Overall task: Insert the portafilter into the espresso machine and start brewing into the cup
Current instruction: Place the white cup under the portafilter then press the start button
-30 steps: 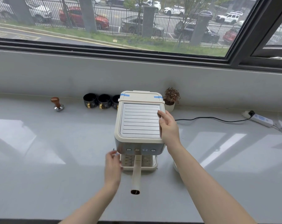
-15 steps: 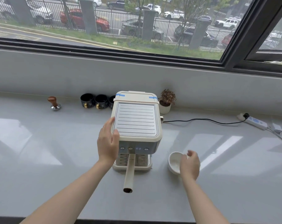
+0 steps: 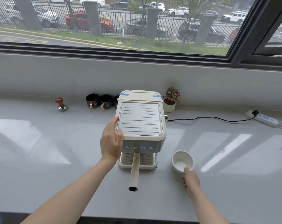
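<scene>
Cream plastic and ribbed metal make up the espresso machine (image 3: 141,125), which stands mid-counter, toward the back edge. Its portafilter (image 3: 134,171) is already seated under the brew head, the long cream handle pointing straight at the near edge. The left hand (image 3: 111,143) lies flat against the machine's left side, fingers pressed together, thumb on the top corner, steadying it. The right hand (image 3: 191,179) pinches the near rim or handle of a white cup (image 3: 182,161) that sits on the counter just right of the drip tray; the exact finger placement is hidden.

Judged risks: the cup is not yet under the spout, so starting the brew now would pour coffee onto the tray. Sliding the cup in could knock the portafilter handle, or leave the cup off-centre.

The counter (image 3: 40,159) is pale grey, glossy, and catches window glare. Along its back edge stand a tamper (image 3: 61,104), dark cups (image 3: 99,101) and a small potted plant (image 3: 171,99); a power strip (image 3: 264,118) lies toward the right edge. A wide window shows parked cars.
</scene>
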The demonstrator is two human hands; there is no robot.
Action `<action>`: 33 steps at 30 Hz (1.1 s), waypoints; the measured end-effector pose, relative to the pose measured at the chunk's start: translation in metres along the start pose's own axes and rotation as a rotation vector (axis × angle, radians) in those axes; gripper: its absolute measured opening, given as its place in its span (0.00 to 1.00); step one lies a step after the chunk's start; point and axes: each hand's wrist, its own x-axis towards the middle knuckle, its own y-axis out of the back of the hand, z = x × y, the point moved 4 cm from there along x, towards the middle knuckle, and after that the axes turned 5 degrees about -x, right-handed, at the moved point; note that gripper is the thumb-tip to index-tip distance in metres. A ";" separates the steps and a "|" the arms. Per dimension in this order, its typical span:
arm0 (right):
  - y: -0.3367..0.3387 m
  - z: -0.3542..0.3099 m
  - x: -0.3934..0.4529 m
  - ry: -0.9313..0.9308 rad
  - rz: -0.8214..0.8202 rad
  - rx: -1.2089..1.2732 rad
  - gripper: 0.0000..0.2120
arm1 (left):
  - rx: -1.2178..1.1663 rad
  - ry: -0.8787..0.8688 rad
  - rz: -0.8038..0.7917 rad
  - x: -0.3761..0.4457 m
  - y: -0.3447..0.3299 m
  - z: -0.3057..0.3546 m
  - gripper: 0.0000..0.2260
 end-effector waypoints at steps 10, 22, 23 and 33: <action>-0.052 -0.044 -0.052 0.179 -0.276 -0.139 0.14 | -0.002 -0.018 -0.004 0.001 0.001 -0.001 0.25; -0.109 -0.088 -0.065 0.288 -0.378 -0.199 0.14 | -0.002 -0.011 -0.029 0.001 0.004 0.000 0.26; -0.110 -0.089 -0.064 0.287 -0.380 -0.205 0.14 | -0.002 -0.012 -0.030 0.001 0.004 0.000 0.26; -0.087 -0.081 -0.069 0.454 -0.290 -0.301 0.14 | -0.009 -0.026 -0.027 0.002 0.004 -0.003 0.25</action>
